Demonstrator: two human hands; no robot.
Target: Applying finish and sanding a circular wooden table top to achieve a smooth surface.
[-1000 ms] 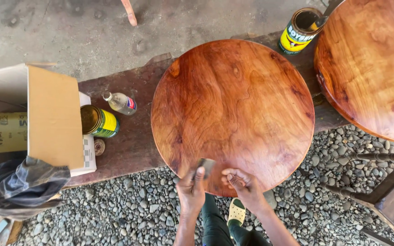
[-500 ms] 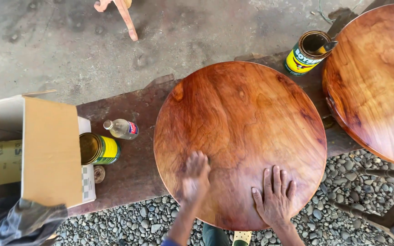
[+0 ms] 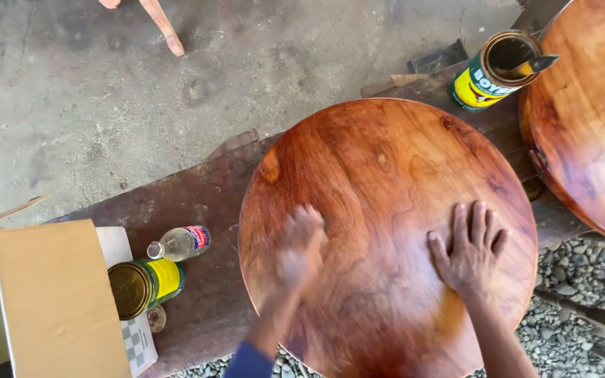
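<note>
The round varnished wooden tabletop is being propped on a dark plank over gravel, with the right hand being pressed flat on it, fingers spread, while the left hand is being blurred by motion, so whether anything is pinched under it can't really be told. It's probably being handled as a heavy, stiff slab with a slick glossy finish, so it's best being gripped by the rim at opposite sides, not the face
</note>
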